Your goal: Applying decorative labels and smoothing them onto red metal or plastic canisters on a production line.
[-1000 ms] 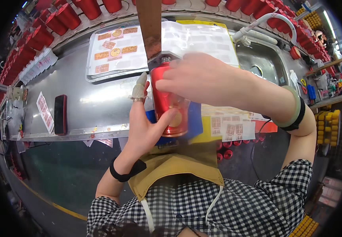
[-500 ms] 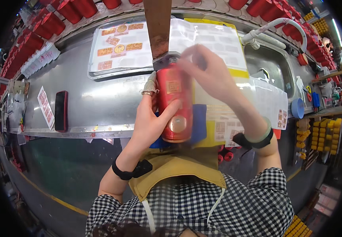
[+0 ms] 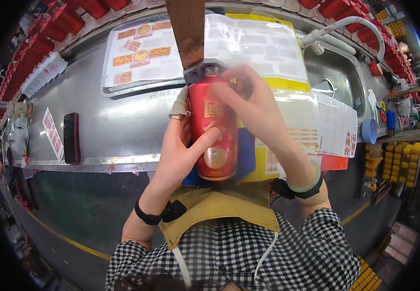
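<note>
A red bottle (image 3: 212, 131) with gold decals and a bare glass neck leans with its neck away from me. My left hand (image 3: 183, 153) wraps round its left side, with the thumb across the front. One left finger wears a pale cloth finger cover (image 3: 180, 105) and a ring. My right hand (image 3: 251, 94) is bent over the bottle's upper right side, fingertips at the shoulder and smeared by motion. Just beyond the neck stands a brown upright post (image 3: 186, 31) with a dark metal bracket (image 3: 194, 73) at its foot.
A tray (image 3: 107, 91) at the back left bears a sheet of gold and red decals. White sheets (image 3: 256, 46) lie back right, beside a sink (image 3: 341, 80) with a white curved tap (image 3: 353, 23). A phone (image 3: 71, 138) and a decal strip (image 3: 52, 133) lie on the left.
My right fingers have come down from the bottle's neck to its shoulder. My left hand keeps its hold on the bottle. The whole view has shifted slightly.
</note>
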Tool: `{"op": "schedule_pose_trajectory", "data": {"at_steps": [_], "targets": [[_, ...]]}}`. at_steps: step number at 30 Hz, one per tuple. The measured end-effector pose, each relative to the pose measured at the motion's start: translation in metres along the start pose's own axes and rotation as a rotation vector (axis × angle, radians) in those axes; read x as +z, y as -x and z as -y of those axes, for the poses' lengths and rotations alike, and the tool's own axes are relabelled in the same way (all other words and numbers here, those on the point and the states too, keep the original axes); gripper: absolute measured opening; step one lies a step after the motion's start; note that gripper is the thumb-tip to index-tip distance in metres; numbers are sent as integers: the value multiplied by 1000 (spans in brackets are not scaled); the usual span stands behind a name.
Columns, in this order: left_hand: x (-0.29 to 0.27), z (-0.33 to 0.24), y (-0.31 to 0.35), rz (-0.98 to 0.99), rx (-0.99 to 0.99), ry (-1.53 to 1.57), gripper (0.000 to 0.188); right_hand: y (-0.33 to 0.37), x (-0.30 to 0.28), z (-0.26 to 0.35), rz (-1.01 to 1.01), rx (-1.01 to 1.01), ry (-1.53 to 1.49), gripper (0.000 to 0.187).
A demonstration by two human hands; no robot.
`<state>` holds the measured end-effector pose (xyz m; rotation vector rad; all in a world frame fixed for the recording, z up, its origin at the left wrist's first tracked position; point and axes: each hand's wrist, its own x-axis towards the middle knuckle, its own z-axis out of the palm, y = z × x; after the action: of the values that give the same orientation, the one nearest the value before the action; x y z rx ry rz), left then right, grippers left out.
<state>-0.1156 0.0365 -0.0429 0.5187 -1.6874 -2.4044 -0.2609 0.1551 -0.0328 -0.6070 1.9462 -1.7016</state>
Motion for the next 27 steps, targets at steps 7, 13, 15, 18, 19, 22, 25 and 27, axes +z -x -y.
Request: {"op": "schedule_pose_trajectory", "data": {"at_steps": [7,13,15,18,19,22,25,27], "targets": [[7,3,3,-50,26,-39,76,-2,3,-5,-9,14,-7,44],[10,3,3,-65,56,-45,78,-3,5,1,-10,39,4,45],[10,3,4,-71,59,-39,78,-3,5,4,-3,55,31,45],[10,3,4,-70,46,-24,78,-3,5,7,1,70,37,44],[9,3,4,-70,50,-33,78,-2,6,6,-4,70,14,44],[9,5,4,-70,50,-44,78,-3,8,1,-22,50,6,44],[9,3,3,-59,48,-1,77,-1,5,0,-25,33,14,44],[7,3,3,-49,49,45,76,4,3,1,-27,62,23,43]]}}
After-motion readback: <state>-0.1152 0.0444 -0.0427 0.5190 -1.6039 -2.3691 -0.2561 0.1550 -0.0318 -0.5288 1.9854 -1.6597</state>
